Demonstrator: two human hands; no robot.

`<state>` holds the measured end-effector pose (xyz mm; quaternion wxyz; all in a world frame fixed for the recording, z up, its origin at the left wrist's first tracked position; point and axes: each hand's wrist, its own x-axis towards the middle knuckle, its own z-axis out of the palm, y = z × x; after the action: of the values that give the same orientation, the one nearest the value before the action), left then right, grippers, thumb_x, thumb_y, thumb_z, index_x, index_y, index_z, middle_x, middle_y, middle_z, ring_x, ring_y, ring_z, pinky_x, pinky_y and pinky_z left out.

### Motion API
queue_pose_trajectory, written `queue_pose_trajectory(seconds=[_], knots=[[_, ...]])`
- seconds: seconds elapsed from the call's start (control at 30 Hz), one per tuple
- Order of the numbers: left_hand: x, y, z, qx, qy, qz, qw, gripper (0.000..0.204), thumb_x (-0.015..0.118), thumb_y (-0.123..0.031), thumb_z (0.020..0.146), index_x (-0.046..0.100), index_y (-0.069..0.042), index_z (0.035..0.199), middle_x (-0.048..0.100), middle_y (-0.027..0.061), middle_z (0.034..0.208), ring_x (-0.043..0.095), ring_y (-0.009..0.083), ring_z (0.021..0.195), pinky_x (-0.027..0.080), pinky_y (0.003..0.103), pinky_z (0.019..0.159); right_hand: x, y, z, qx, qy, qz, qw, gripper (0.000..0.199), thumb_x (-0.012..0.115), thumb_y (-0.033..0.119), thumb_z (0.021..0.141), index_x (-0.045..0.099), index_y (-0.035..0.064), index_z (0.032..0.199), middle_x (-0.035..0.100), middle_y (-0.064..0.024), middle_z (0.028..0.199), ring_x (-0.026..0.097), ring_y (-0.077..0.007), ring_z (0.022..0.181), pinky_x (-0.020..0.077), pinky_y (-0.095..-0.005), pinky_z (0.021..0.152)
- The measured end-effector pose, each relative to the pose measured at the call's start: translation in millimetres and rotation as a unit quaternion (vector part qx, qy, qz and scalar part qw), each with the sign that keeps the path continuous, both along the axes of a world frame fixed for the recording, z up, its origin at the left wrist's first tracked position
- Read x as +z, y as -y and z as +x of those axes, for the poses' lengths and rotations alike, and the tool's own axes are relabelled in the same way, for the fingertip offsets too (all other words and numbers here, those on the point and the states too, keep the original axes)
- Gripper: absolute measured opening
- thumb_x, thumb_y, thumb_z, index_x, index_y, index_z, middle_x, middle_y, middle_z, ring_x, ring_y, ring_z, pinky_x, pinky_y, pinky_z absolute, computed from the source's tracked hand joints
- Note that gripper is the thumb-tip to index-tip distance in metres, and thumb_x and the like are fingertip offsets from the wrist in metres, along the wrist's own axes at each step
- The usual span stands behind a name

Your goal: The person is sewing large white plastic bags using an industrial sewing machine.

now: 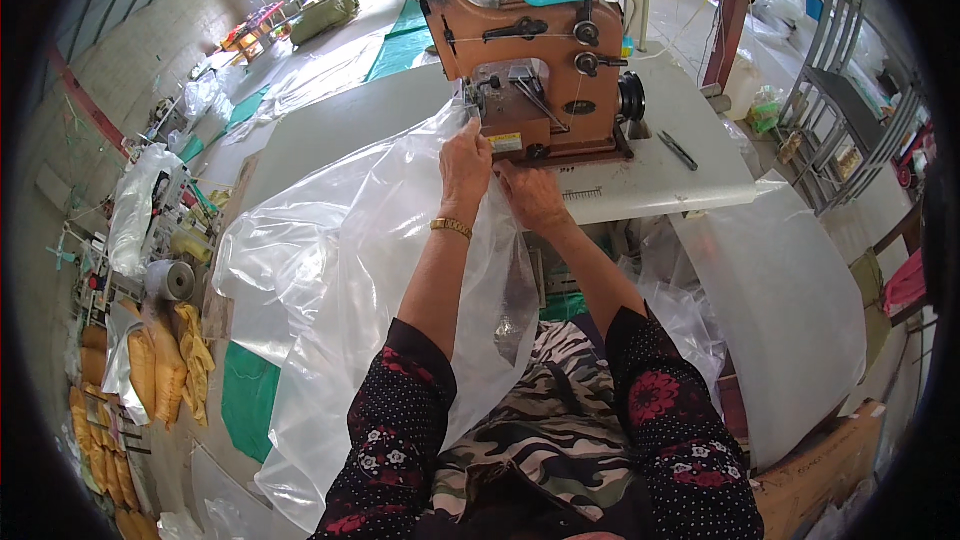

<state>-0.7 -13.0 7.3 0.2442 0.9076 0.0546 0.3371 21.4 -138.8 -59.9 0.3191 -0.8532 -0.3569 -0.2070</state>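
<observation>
Mostly leftward of the left grip [465, 168], clear plastic sheeting [370, 260]

Small snips [678, 151] lie on the bench [712, 172]. A grey metal frame [846, 105] stands at right. At left, a grey roll [173, 281] adjoins orange-yellow bags [165, 368].

The sewing machine [556, 48] blocks straight ahead, with passage to its right above the snips [678, 151].

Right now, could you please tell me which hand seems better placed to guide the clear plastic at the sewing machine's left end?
Probably the left hand: it reaches up to the left end of the sewing machine, by the clear plastic. The right hand is lower, near the machine's base.
</observation>
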Motion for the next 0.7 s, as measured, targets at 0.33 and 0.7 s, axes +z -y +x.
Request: queue_pose_trajectory(seconds=[0.33, 0.7], knots=[[-2.6, 3.4, 0.8, -0.005, 0.063, -0.034, 0.997, 0.030, 0.055, -0.012, 0.086, 0.065, 0.001, 0.111, 0.065, 0.0252, 0.088, 0.065, 0.0402, 0.079, 0.051, 0.047, 0.073, 4.6, 1.9, 4.7, 0.025, 0.055, 0.032, 0.998, 0.021, 0.060, 0.015, 0.085, 0.057, 0.0071, 0.104, 0.067, -0.0170, 0.080, 0.065, -0.0371, 0.072, 0.0519, -0.0470, 0.064], [3.1, 9.1, 4.6, -0.003, 0.135, -0.025, 0.990, 0.026, 0.058, -0.013, 0.081, 0.070, 0.004, 0.097, 0.065, 0.0257, 0.080, 0.065, 0.0398, 0.077, 0.051, 0.044, 0.072, -4.7, 2.0, 7.8, -0.001, 0.052, -0.020, 0.998, 0.037, 0.059, 0.010, 0.082, 0.052, 0.0099, 0.118, 0.068, -0.0169, 0.078, 0.067, -0.0371, 0.073, 0.0519, -0.0483, 0.065]])
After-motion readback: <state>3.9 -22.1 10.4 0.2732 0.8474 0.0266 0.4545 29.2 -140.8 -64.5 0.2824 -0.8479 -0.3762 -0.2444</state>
